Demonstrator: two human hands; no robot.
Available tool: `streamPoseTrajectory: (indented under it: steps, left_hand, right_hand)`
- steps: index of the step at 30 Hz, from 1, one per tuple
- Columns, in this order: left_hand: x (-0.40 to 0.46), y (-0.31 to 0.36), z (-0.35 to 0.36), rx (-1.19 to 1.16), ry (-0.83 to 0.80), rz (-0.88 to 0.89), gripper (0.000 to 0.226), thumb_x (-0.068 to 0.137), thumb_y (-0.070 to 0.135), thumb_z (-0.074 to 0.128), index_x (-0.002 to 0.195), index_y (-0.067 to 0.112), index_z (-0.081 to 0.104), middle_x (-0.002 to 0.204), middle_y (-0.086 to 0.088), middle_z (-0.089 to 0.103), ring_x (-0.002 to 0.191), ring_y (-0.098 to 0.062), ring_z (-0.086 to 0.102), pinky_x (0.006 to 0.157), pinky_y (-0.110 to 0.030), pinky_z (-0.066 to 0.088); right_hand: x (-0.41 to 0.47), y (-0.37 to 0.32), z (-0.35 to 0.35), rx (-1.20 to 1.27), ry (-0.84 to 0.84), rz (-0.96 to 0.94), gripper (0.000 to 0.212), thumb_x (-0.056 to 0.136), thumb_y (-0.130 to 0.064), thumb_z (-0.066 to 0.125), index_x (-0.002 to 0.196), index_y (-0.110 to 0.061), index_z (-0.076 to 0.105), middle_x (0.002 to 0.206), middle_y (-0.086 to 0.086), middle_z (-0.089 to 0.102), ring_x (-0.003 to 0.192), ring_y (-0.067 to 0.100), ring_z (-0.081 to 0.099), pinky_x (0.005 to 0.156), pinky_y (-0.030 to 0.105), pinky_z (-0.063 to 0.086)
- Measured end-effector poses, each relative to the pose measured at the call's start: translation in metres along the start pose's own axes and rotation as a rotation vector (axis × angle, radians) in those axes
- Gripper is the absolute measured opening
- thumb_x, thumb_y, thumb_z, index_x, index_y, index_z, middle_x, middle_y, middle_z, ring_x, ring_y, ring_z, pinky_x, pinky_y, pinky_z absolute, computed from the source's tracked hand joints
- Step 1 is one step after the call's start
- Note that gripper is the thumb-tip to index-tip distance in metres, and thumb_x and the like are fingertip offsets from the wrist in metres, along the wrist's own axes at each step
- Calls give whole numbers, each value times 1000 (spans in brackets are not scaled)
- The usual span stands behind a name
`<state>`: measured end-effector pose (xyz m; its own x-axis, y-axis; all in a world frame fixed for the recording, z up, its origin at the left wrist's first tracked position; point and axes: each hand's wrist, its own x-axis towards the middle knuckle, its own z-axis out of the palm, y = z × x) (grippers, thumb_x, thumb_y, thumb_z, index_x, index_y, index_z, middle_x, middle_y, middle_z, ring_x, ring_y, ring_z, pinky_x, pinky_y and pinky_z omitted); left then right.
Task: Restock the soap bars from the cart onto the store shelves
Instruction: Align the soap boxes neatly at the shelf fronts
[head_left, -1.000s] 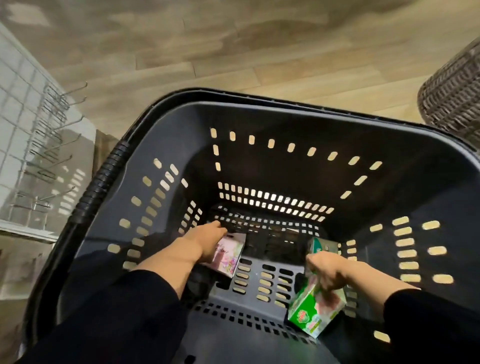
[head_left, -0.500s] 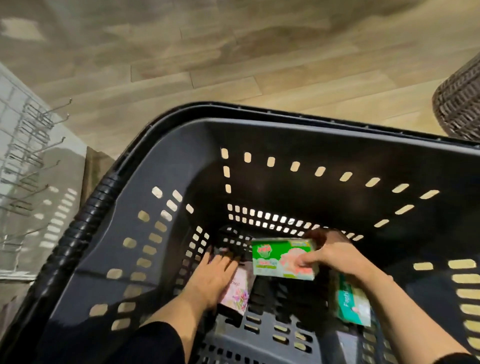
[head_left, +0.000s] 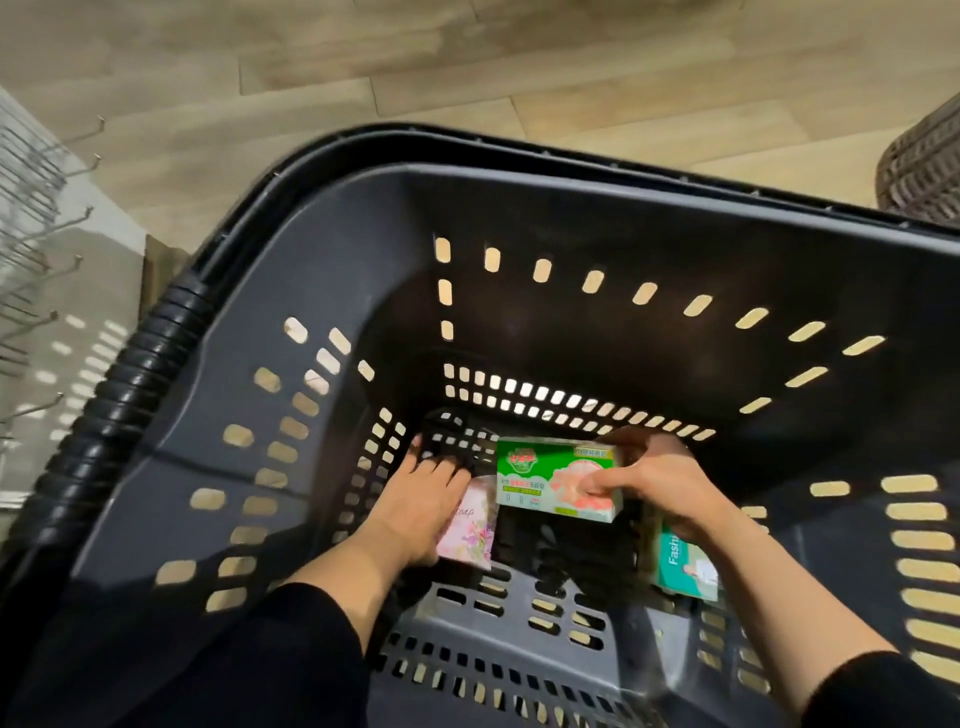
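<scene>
Little has shifted: right hand (head_left: 670, 486) still pinches green soap box (head_left: 558, 479); left hand (head_left: 421, 504) grasps pink box (head_left: 470, 530).

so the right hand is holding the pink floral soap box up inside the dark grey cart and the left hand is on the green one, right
Not quite: the colours are swapped. In the head view, the right hand holds the green and white soap box up inside the dark grey slotted plastic cart, while the left hand is on the pink floral soap box.
</scene>
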<state>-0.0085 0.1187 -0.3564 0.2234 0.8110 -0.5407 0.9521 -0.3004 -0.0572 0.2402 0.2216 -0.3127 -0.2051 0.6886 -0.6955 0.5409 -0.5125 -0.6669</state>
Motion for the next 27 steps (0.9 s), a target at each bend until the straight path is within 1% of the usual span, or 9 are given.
streamPoseTrajectory:
  steps: [3, 6, 8, 12, 14, 17, 20, 23, 27]
  left_hand:
    - [-8, -4, -34, -42, 5, -47, 95, 70, 46, 76, 141, 14, 22, 134, -11, 37, 116, -26, 46, 105, -38, 34]
    - [-20, -11, -72, -50, 64, -105, 101, 65, 54, 77, 139, 13, 23, 130, -10, 37, 111, -27, 48, 91, -36, 44]
    - [-34, -14, -96, -41, 117, -135, 97, 63, 56, 77, 135, 15, 26, 127, -8, 36, 108, -26, 47, 83, -35, 42]
    - [-71, -14, -138, -22, 294, -141, 91, 63, 68, 71, 128, 18, 31, 118, -4, 40, 98, -21, 47, 73, -30, 32]
    - [-92, -10, -158, -11, 379, -170, 88, 63, 69, 68, 127, 19, 33, 116, -2, 40, 97, -20, 48, 73, -29, 34]
    - [-121, -1, -182, 12, 475, -256, 88, 61, 62, 71, 129, 21, 33, 117, 0, 40, 101, -20, 46, 81, -31, 39]
    - [-150, 6, -197, 34, 631, -340, 82, 56, 63, 70, 121, 22, 42, 112, 2, 46, 97, -21, 48, 82, -32, 41]
    - [-183, 11, -211, 21, 774, -388, 80, 51, 55, 66, 119, 19, 47, 109, 0, 51, 94, -22, 49, 78, -32, 40]
    - [-240, 18, -228, 44, 1034, -397, 78, 52, 55, 69, 116, 14, 52, 105, -4, 57, 91, -24, 54, 78, -33, 43]
  right_hand:
    - [-4, -8, -5, -48, -20, -23, 87, 25, -41, 91, 105, -19, 65, 94, 3, 73, 85, 19, 71, 83, 40, 57]
    - [-14, -22, -16, 58, -30, -66, 68, 44, -19, 93, 105, -13, 64, 93, 8, 74, 86, 24, 72, 84, 41, 57]
    - [-25, -35, -26, 180, -77, -70, 56, 54, -1, 86, 106, -2, 65, 92, 13, 74, 86, 28, 72, 77, 37, 59]
    - [-45, -61, -42, 247, -181, -146, 69, 40, 5, 83, 106, 8, 64, 96, 19, 73, 79, 29, 71, 59, 29, 59]
    - [-59, -74, -50, 285, -208, -205, 67, 41, -1, 83, 104, 9, 64, 94, 21, 72, 75, 28, 69, 56, 28, 57]
    - [-81, -92, -60, 320, -267, -307, 86, 22, -15, 94, 100, 8, 65, 89, 19, 73, 71, 24, 71, 56, 29, 58]
    - [-106, -110, -68, 362, -327, -434, 88, 15, -22, 95, 96, 3, 68, 90, 17, 73, 74, 22, 72, 60, 29, 59]
    - [-137, -132, -73, 373, -371, -581, 80, 26, -20, 92, 99, 2, 68, 90, 13, 74, 78, 20, 72, 61, 26, 57]
    - [-181, -167, -66, 330, -460, -753, 63, 43, -4, 85, 102, 2, 66, 96, 16, 73, 85, 26, 71, 65, 26, 57]
